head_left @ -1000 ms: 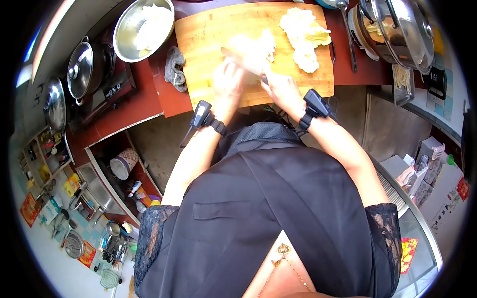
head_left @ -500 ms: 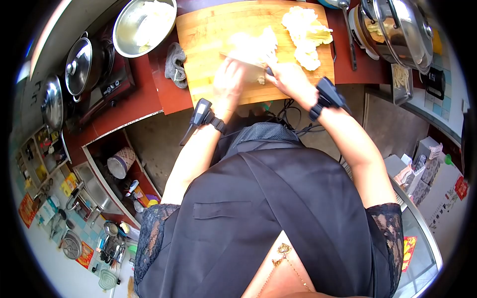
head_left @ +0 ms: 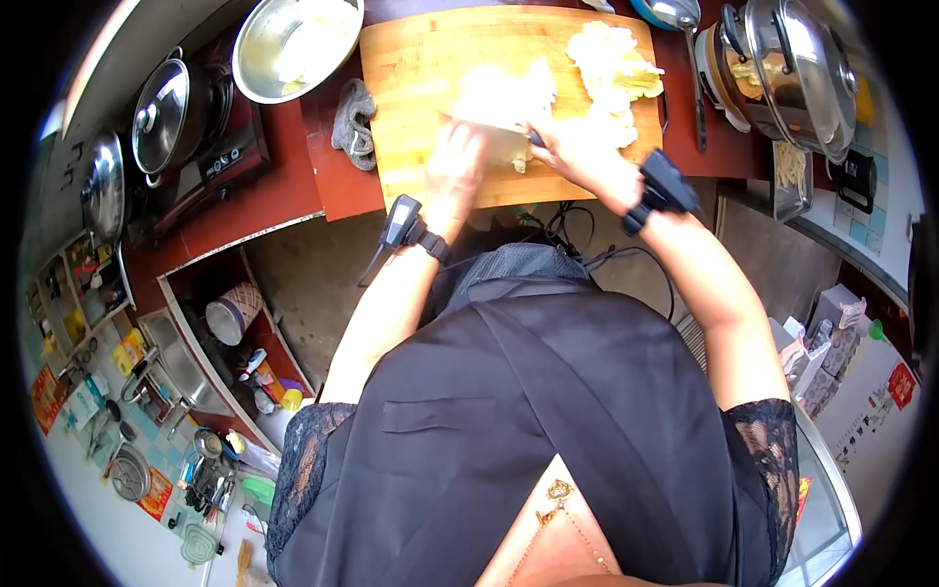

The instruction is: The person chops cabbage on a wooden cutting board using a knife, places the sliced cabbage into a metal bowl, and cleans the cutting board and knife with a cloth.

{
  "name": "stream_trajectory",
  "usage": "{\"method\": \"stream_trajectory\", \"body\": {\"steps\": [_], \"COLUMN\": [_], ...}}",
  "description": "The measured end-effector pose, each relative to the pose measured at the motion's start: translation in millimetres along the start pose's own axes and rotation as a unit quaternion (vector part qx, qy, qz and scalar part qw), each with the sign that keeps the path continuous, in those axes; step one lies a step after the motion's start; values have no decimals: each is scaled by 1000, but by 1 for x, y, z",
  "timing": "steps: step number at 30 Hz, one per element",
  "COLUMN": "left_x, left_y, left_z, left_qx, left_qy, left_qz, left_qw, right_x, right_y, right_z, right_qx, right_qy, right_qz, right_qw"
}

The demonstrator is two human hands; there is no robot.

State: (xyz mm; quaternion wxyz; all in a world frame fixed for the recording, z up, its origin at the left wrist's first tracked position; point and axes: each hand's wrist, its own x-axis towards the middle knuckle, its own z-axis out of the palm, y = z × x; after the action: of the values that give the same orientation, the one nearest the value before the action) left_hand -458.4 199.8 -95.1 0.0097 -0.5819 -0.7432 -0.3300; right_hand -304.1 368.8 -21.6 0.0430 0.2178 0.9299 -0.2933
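Wooden board (head_left: pixel 411 68), upper centre: we noted knife (head_left: pixel 501 138) swung flatter, cutting angle judged altered; right hand (head_left: pixel 585 155) clenched it, left hand (head_left: pixel 456 162) beside, finger grip undeterminable.

On the red-brown counter (head_left: pixel 284 171), a crumpled grey cloth (head_left: pixel 354 124) lies left of the middle. Toward the left end, a lidded pot (head_left: pixel 161 115) stands on a black cooktop (head_left: pixel 227 161); another shiny lid (head_left: pixel 104 186) shows farther left. On the right part, a ladle (head_left: pixel 701 103) lies with its handle toward the front edge, near a large pot (head_left: pixel 794 78) with a domed lid. Below the front edge, on the left, an open cupboard (head_left: pixel 279 328) holds a patterned bin (head_left: pixel 235 313).
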Motion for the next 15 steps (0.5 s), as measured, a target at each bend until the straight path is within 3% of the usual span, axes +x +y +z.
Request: {"method": "stream_trajectory", "body": {"steps": [3,8,10,15], "left_x": [7,2,0,0], "left_y": [3,6,6,1], "left_z": [-4,-2,-2,2], "left_qx": [7,-3,-11,-2], "left_qy": [2,0,11,18], "left_qz": [-7,-34,-35,-20], "left_qw": [1000,999,999,1000], "right_x": [18,-4,-21,-15], "right_y": [6,-3,-14,2], "right_z": [27,-12,-34,-9], "right_qx": [34,55,-7,-5], "right_qy": [61,36,31,-20], "right_qz": [-9,-15,-30,13], "right_qw": [998,998,999,1000]}}
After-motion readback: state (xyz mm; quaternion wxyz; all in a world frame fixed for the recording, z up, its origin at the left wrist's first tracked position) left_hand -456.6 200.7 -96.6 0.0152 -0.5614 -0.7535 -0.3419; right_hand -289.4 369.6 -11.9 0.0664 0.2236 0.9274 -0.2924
